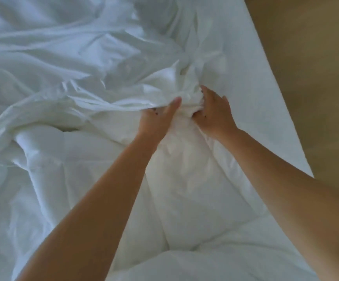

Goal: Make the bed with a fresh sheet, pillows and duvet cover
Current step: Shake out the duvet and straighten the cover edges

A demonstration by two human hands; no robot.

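A white quilted duvet [107, 179] lies bunched across the near half of the bed. A thin, shiny white duvet cover [63, 63] is crumpled over the far and left part. Both hands meet at a gathered knot of white fabric [186, 106] in the middle. My left hand [160, 118] grips the cover's edge with the thumb on top. My right hand [213, 112] holds the bunch from the right, its fingertips buried in the folds. A smooth white sheet [245, 82] covers the mattress to the right of the hands.
The bed's right edge runs diagonally from the top centre to the right middle. Beyond it is a tan wooden floor [310, 67]. Both bare forearms reach in from the bottom of the view.
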